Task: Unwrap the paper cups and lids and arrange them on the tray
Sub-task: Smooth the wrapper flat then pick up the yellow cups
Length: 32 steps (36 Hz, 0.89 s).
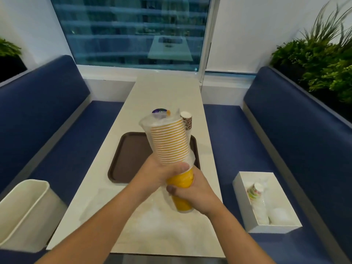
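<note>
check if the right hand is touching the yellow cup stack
Touching: the head view shows the right hand with its fingers wrapped round the bare yellow end of the cup stack.

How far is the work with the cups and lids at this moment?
Early stage. One patterned cup stack stands upright by the far edge of the tray. Left hand and right hand grip the yellow cup stack, its plastic wrap partly on. More wrapped cups wait in the white box.

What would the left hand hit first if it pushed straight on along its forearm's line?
Probably the brown tray, near its far right corner; the left hand grips the wrapped yellow cup stack. Height unclear.
</note>
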Motion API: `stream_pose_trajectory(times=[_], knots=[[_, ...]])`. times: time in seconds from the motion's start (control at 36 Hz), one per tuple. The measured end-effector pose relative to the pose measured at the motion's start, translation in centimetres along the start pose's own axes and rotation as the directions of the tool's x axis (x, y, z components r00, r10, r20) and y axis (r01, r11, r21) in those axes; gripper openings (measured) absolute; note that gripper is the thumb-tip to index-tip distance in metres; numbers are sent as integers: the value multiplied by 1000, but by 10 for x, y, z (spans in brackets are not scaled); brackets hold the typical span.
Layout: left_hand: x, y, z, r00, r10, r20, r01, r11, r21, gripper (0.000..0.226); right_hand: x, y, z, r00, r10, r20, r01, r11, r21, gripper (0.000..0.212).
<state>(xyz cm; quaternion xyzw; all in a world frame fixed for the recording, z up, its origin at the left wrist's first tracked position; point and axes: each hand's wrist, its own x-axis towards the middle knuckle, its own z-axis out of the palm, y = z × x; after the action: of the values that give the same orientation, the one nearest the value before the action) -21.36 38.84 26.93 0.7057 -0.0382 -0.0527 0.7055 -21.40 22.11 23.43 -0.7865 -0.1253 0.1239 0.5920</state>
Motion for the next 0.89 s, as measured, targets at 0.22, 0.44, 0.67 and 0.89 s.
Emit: stream_pose_trajectory(times=[0.22, 0.44, 0.67, 0.89], knots=[[14, 42, -41, 973, 139, -183, -186, 945, -271, 149, 2, -9, 15, 998, -23, 52, 26, 999, -41, 69], [-11, -5, -21, 991, -11, -131, 20, 998, 66, 75, 10, -12, 29, 999, -33, 7, 33, 998, 60, 62], [-3, 15, -47, 954, -12, -299, -12, 997, -77, 117, 18, -10, 58, 995, -9, -104, 21, 993, 115, 67], [-12, 7, -88, 922, 89, -376, -15, 980, 196, 102, 40, -30, 66, 962, 33, 270, 32, 972, -233, 79]])
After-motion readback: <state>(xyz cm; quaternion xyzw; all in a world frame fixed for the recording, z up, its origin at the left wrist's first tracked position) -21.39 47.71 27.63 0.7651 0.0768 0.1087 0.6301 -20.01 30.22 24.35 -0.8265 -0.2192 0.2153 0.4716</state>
